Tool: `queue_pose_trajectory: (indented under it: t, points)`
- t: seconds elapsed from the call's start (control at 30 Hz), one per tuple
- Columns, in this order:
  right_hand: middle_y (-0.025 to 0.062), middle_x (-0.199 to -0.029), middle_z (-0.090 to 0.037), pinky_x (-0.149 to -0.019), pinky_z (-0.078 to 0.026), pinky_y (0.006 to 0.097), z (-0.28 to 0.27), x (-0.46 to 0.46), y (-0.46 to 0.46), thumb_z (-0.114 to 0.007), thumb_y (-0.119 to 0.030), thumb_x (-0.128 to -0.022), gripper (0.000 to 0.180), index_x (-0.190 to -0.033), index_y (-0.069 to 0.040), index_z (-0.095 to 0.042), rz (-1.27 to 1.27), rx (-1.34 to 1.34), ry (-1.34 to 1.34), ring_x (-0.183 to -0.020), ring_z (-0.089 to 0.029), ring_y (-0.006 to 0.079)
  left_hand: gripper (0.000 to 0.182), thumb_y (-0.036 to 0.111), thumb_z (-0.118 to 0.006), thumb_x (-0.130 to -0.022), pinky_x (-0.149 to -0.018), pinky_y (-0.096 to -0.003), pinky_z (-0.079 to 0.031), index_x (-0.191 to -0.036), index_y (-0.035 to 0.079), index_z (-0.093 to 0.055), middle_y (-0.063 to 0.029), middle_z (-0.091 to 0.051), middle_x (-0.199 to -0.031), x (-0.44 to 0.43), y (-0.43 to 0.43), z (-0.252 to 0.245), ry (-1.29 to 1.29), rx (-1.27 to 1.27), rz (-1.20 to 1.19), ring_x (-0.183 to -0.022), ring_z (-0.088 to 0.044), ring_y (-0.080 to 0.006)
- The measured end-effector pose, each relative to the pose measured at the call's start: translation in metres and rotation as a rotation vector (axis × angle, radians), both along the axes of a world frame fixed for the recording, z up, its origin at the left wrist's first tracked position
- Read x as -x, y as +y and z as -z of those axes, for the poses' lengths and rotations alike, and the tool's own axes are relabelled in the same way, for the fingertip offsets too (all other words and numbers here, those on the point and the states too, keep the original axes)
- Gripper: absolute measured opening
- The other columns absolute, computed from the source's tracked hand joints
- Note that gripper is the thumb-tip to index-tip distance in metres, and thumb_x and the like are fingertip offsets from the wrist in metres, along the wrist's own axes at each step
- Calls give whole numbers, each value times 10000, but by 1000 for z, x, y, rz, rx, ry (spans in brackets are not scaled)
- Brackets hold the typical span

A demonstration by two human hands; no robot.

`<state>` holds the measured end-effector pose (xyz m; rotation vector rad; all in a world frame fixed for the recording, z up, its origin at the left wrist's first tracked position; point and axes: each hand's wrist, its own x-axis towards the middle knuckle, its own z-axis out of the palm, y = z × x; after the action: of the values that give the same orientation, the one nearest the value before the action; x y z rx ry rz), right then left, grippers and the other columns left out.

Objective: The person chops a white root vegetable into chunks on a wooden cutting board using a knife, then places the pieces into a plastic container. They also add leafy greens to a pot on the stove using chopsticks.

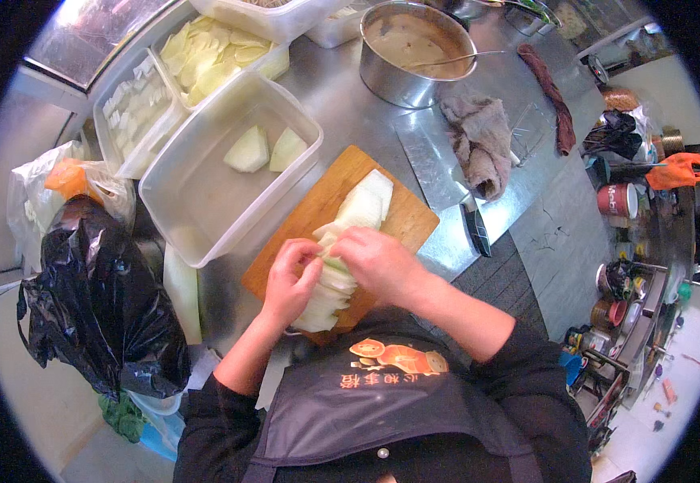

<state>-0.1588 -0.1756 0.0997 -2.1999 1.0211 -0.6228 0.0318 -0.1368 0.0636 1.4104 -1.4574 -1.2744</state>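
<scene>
On a wooden cutting board (407, 220) lies a row of thin, pale slices (329, 296) of a melon-like vegetable, fanned from the near edge to the far corner. My left hand (292, 281) pinches slices near the middle of the row, its thumb and fingers curled in. Right beside it, my right hand (377, 259) grips slices from above, and its fingertips are partly hidden. Two thick pale chunks (247, 150) sit in a clear plastic bin (205, 199) left of the board. A broad-bladed kitchen knife (475, 229) lies to the right, its blade beside a crumpled cloth.
A steel pot (395, 81) of brownish liquid with a utensil stands at the back. The grey cloth (486, 145) rests on the steel counter (326, 78). Bins of yellowish slices (211, 54) and white pieces (136, 115) stand far left. A black plastic bag (108, 302) bulges nearby.
</scene>
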Motion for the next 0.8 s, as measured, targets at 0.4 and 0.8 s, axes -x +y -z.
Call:
queue_pose_trajectory:
  t: [0.4, 0.8]
  points:
    - [170, -981, -601, -826, -461, 375, 41, 46, -69, -583, -239, -856, 288, -1006, 5, -612, 517, -215, -13, -921, -577, 324, 489, 220, -523, -918, -1065, -346, -290, -1335, -10, -413, -178, -436, -1352, 2, 0, 8, 7, -125, 34, -1271, -402, -272]
    - [204, -956, -598, -823, -450, 416, 47, 32, -86, -575, -296, -851, 311, -932, 3, -612, 530, -231, 238, -924, -564, 356, 554, 217, -617, -834, -981, -347, -385, -1307, -10, -439, -176, -454, -1300, 7, -8, -3, -30, -151, 32, -1170, -474, -268]
